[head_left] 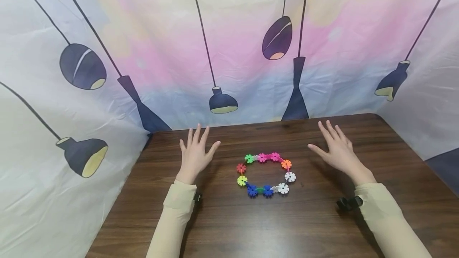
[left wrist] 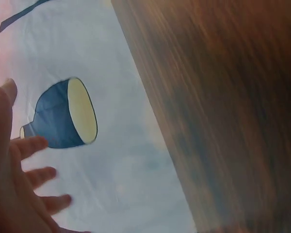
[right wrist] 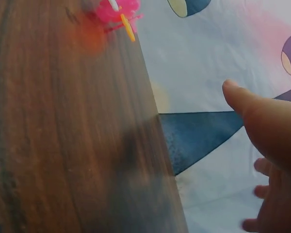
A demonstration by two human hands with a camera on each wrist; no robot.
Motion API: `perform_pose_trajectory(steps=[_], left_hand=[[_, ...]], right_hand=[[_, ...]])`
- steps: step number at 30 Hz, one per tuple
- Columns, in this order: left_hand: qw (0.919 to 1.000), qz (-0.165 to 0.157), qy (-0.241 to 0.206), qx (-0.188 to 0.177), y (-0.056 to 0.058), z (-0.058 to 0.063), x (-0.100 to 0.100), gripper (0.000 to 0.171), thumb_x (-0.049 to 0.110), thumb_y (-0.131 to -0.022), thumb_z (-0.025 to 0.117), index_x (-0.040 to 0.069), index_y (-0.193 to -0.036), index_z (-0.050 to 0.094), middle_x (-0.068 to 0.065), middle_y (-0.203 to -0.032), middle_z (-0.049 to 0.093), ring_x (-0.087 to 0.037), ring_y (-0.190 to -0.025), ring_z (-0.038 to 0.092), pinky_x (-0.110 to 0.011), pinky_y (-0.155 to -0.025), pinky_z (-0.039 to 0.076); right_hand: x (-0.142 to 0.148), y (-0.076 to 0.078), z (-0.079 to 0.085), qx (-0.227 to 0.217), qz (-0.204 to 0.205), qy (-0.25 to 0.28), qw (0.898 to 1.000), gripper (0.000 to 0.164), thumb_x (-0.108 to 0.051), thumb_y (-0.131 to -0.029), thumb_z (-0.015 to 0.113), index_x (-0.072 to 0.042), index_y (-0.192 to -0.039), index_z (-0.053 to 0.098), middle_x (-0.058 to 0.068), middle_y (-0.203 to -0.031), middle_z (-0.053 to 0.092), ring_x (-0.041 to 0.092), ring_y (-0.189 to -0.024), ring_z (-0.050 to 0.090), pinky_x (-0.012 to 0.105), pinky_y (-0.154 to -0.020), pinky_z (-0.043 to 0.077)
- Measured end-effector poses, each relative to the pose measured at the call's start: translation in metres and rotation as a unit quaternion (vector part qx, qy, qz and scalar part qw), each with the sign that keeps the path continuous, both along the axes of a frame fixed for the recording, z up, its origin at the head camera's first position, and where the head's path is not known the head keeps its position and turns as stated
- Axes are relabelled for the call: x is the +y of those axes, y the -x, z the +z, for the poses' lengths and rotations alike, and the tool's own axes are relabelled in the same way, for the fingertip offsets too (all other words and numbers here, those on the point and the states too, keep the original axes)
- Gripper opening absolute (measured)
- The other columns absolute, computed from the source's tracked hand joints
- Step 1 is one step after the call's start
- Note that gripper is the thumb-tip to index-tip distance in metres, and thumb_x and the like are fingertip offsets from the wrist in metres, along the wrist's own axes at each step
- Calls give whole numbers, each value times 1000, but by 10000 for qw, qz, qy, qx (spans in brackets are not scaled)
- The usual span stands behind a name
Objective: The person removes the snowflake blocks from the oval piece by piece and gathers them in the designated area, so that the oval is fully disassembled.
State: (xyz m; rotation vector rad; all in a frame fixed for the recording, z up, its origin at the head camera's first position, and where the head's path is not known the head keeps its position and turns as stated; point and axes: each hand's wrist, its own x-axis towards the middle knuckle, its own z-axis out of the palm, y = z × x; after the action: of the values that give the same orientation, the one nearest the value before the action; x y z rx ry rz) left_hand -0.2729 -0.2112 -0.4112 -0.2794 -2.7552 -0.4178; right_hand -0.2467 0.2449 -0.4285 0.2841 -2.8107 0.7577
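Note:
A closed ring of linked plastic snowflake discs (head_left: 267,190) lies flat on the brown wooden table, in blue, green, white, orange, pink, red and yellow. To its left my left hand (head_left: 195,156) is held with fingers spread, apart from the ring. On the other side my right hand (head_left: 338,152) has its fingers straight and thumb out, also touching none of the discs. In the left wrist view the left hand (left wrist: 19,179) shows several fingers and no object. The right wrist view shows the right hand (right wrist: 271,131) and, at the top, some pink discs (right wrist: 117,9).
The wooden table (head_left: 229,230) ends at a back edge against a hanging cloth (head_left: 244,31) printed with dark lamps. Cloth also hangs on the left side. A black strap device (head_left: 349,203) sits at the right wrist, and another (head_left: 197,197) at the left.

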Motion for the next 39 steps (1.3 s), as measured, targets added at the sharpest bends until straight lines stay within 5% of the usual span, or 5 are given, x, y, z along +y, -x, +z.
perform_pose_trajectory(steps=[6,19,27,34,39], left_hand=[[9981,-126,-364,-471,2,1,11,75,64,-100,44,16,-157,36,-16,-164,25,-43,-149,22,-73,-110,19],[9854,-1272,77,-1131,5,-7,67,69,56,-102,48,11,-154,42,-16,-157,39,-38,-142,39,-61,-110,33],[9706,-1811,705,-1421,5,-6,98,66,54,-102,50,15,-154,43,-12,-155,43,-33,-141,42,-54,-112,35],[9587,-2042,1093,-1652,8,-7,124,63,52,-100,54,19,-152,45,-8,-152,48,-29,-138,47,-52,-111,37],[9494,-2397,1264,-1589,9,-11,136,63,53,-99,57,14,-149,50,-8,-144,56,-26,-130,55,-44,-107,44]], right_hand=[[-6,-2,-1,-643,514,573,9950,89,-51,-101,54,1,-159,11,33,-160,16,55,-143,20,70,-110,21],[-43,-3,-8,-949,844,476,9908,68,-46,-102,56,10,-139,51,33,-137,53,50,-128,49,62,-102,41],[-65,-5,-17,-1137,1168,579,9849,59,-38,-98,65,10,-131,59,10,-95,65,18,-73,54,35,-63,45],[-80,-4,-21,-872,1303,385,9869,50,-34,-95,69,8,-122,66,22,-116,68,35,-106,64,54,-91,51],[-91,-1,-23,-847,1217,340,9884,41,-28,-92,74,7,-114,70,14,-100,71,23,-84,62,44,-78,55]])
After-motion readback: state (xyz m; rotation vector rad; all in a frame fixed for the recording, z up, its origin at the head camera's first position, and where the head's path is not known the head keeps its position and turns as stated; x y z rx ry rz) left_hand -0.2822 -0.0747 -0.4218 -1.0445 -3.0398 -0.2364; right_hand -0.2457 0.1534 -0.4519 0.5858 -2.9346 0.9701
